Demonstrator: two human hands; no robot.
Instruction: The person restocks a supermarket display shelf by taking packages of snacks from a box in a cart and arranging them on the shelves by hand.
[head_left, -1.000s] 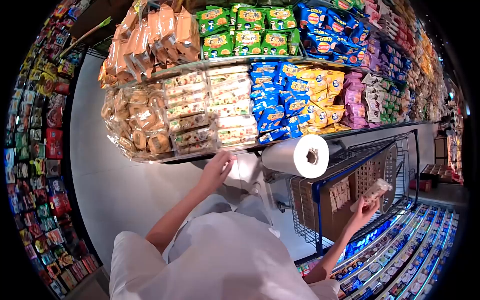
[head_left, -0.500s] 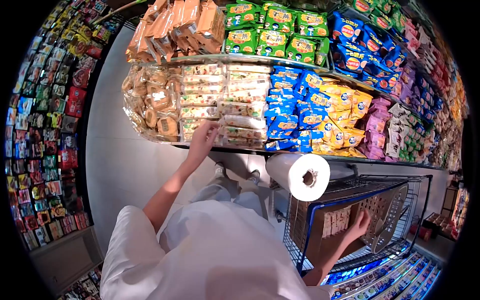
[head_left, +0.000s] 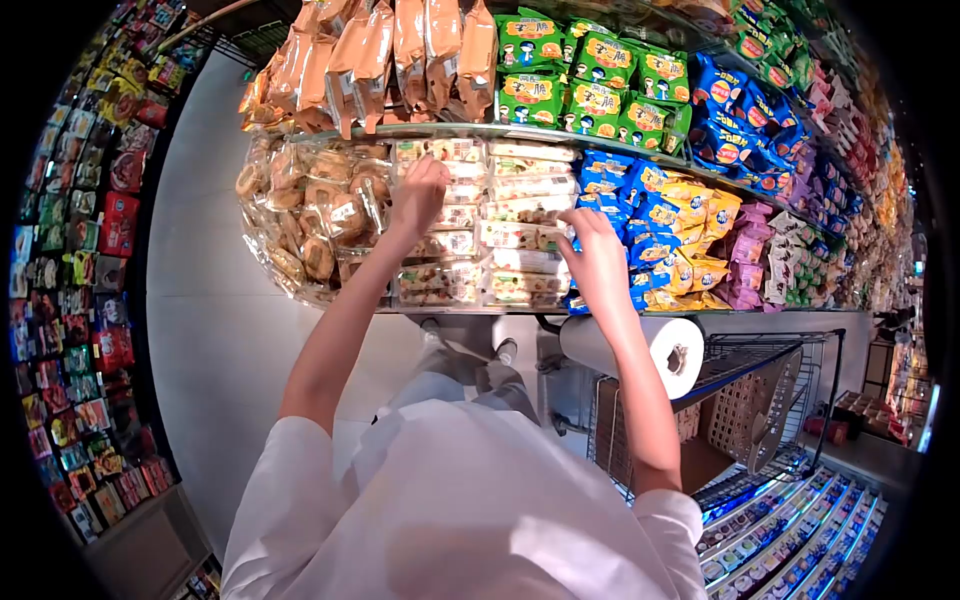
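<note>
Two columns of pale wrapped snack packets point(head_left: 440, 280) lie stacked side by side in the display bin. My left hand point(head_left: 420, 195) is over the upper part of the left column, its fingers curled together against the packets; what they hold, if anything, is hidden. At the right column's right edge is my right hand point(head_left: 598, 255), thumb and forefinger apart beside the end of a packet point(head_left: 525, 235). Blue snack bags point(head_left: 605, 175) lie right beside that hand.
Bagged round pastries point(head_left: 320, 205) fill the bin's left end. Orange packs point(head_left: 410, 60) and green bags point(head_left: 590, 85) stand on the tier behind. A plastic-bag roll point(head_left: 675, 360) hangs at the front edge. Below it stands a cart point(head_left: 800, 400) holding a brown box point(head_left: 700, 465) and basket point(head_left: 745, 420).
My right hand has come up from the box in the cart to the right packet column. My left hand has moved farther up the left column. The view has shifted slightly.
</note>
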